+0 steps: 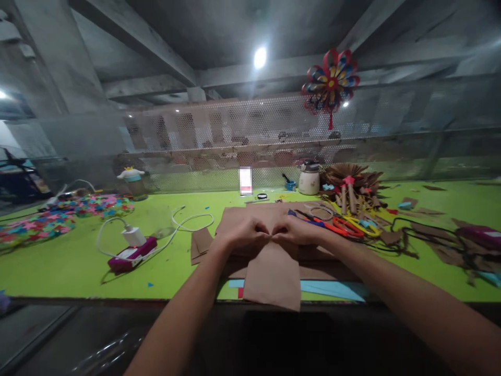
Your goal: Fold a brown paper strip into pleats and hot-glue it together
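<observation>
My left hand (250,233) and my right hand (291,230) meet over the middle of the table, fingertips almost touching. Both are closed in a pinch on the far end of a piece of brown paper (273,274). Its near end hangs toward me, past the table's front edge. Beneath the hands lie larger brown paper sheets (230,219), with light blue paper (332,289) showing under them at the front. Just beyond my right hand are scissors with orange-red handles (336,227) and a roll of tape (321,212).
On the left, a white charger is plugged into a purple power strip (133,254), with a white cable (195,230) looping across the green table (70,271). Colourful paper stars (47,224) lie farther left. A white jar (309,180) and brown paper flowers (352,183) stand back right.
</observation>
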Tool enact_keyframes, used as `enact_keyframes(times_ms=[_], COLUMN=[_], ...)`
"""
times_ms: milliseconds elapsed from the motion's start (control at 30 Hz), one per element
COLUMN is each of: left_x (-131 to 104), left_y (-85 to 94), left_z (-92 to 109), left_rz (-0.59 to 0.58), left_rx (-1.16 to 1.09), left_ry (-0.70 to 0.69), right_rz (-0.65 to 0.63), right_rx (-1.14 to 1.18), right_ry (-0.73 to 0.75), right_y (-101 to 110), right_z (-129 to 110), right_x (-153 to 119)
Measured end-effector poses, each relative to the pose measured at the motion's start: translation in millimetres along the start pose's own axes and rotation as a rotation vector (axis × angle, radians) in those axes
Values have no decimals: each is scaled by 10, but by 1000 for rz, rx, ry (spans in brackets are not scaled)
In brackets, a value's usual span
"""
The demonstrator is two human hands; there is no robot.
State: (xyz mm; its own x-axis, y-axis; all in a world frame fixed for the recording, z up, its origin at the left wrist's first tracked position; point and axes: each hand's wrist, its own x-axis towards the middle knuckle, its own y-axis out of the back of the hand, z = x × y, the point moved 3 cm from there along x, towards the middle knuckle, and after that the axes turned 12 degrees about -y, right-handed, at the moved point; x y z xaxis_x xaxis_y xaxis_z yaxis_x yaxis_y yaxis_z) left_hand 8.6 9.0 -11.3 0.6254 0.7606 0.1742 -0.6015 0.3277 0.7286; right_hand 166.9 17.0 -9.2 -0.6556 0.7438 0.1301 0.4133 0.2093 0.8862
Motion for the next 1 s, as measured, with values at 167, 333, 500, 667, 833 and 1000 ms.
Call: enact_keyframes(times_ms=[167, 333, 500, 667, 833, 1000], left_x=[24, 39, 34, 58, 86, 70], left_y=[-3, -3, 12, -19, -85, -89], left_z=[-104, -128, -91, -117, -165, -194], left_rz=[-83, -162, -237, -191, -138, -138], left_rx=[268, 357, 321, 305, 325, 382], left_ry=[-43, -52, -40, -72, -80, -81], right_rz=[-21, -2, 6, 17, 13, -3], right_rx=[-15, -31, -58, -79, -99, -118], right_ry=[-18, 0, 11, 25, 0, 10], right_y=[-61, -87, -135, -203, -237, -216], right_z=[84, 105, 133, 184, 223, 226], right_x=[-33, -68, -53, 27, 85, 47])
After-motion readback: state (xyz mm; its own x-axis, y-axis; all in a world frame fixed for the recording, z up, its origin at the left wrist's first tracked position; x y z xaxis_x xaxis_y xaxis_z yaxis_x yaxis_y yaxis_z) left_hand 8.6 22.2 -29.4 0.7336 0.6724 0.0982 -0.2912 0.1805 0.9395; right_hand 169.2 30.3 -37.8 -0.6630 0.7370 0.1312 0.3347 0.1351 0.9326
